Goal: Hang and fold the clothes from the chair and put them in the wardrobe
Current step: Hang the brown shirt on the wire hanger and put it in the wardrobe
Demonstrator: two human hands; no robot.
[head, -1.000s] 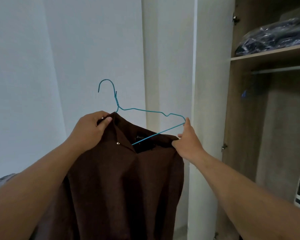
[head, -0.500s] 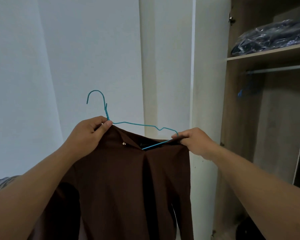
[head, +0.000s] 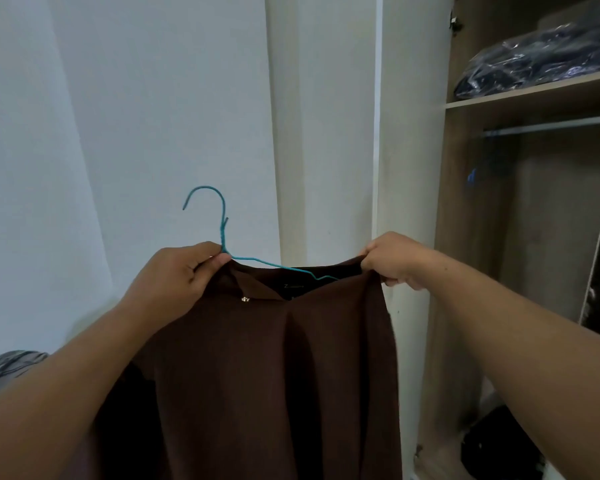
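Both hands pinching: left hand shirt collar at hanger neck, right hand shoulder. We risk shoulder slipping off wire.

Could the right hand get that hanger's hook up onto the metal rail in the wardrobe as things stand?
Probably yes. The wardrobe stands open and the rail looks bare, but the right hand grips the brown shirt, and the left hand holds the hanger.

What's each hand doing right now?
Left hand: pinches the teal hanger and brown shirt collar.
Right hand: grips the shirt's shoulder.
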